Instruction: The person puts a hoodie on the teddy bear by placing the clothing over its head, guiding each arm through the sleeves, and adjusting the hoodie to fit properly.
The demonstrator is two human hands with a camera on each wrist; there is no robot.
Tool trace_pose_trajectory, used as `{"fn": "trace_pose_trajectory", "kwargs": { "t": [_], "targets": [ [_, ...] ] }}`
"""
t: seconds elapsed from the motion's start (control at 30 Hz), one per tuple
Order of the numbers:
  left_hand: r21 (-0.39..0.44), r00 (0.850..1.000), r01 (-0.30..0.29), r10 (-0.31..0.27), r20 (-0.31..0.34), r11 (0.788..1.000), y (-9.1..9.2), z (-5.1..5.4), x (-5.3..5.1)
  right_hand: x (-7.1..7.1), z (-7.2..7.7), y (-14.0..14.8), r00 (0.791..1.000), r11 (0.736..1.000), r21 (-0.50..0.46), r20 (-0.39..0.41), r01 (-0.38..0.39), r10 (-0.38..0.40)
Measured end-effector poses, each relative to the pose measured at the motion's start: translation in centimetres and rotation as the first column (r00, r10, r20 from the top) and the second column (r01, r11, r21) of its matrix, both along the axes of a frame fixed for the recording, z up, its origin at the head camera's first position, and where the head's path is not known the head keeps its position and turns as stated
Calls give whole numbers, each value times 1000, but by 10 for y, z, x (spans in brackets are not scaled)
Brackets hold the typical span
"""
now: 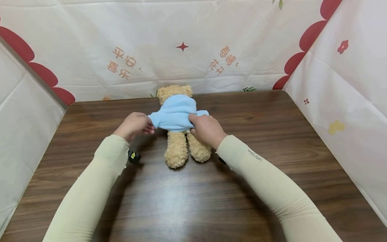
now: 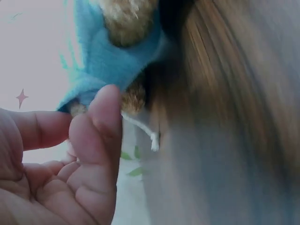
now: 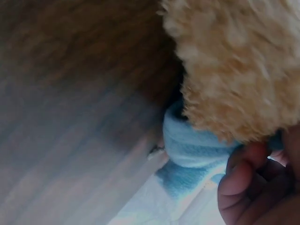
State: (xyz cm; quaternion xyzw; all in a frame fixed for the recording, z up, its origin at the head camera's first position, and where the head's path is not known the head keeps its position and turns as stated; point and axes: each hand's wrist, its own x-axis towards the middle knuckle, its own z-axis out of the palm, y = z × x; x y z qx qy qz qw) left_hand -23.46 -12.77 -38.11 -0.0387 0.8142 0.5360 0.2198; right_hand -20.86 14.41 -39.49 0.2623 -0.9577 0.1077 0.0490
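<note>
A tan, curly-furred teddy bear lies on the table with its legs toward me. The light blue top covers its body and part of its head, leaving tan fur visible above. At the sleeve end on the left, my left hand pinches the blue fabric between thumb and fingers. My right hand grips the top near its lower right side, above one leg. The left wrist view shows a white cord hanging beside the blue cloth. Fur hides part of the right fingers in the right wrist view.
The brown wood-grain table extends toward me and to both sides. Behind its far edge hangs a pale printed cloth, close to the bear's head. More cloth borders the table on the right.
</note>
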Motion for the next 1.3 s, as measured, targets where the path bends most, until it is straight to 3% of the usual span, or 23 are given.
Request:
{"fn": "trace_pose_trajectory", "kwargs": {
  "t": [0.1,0.2,0.27,0.47,0.63,0.8,1.0,1.3],
  "targets": [
    [-89,994,-22,12,-112,996,-3,6,-1,1,2,-1,1000,1000,1,1,2,-2],
    [-131,982,-57,33,-184,990,-4,10,-4,1,4,-1,1000,1000,11,-2,13,-13],
    [-129,984,-64,41,-176,990,-5,12,-6,1,4,0,1000,1000,12,-2,17,-17],
    [-104,997,-26,18,-70,994,-4,16,-7,1,3,0,1000,1000,-12,14,-3,3],
    [-151,991,-24,3,-135,988,-1,17,0,1,5,-1,999,999,-29,33,-26,27],
    [-186,977,52,-88,-193,981,1,11,8,1,5,1,999,999,-33,32,-3,4],
    [-349,948,57,-160,-274,935,2,-2,11,0,2,0,998,999,-40,60,-8,11],
    [-267,965,2,-72,-253,964,10,-14,14,-1,2,-4,998,1000,-23,65,-14,15]
  ]
}}
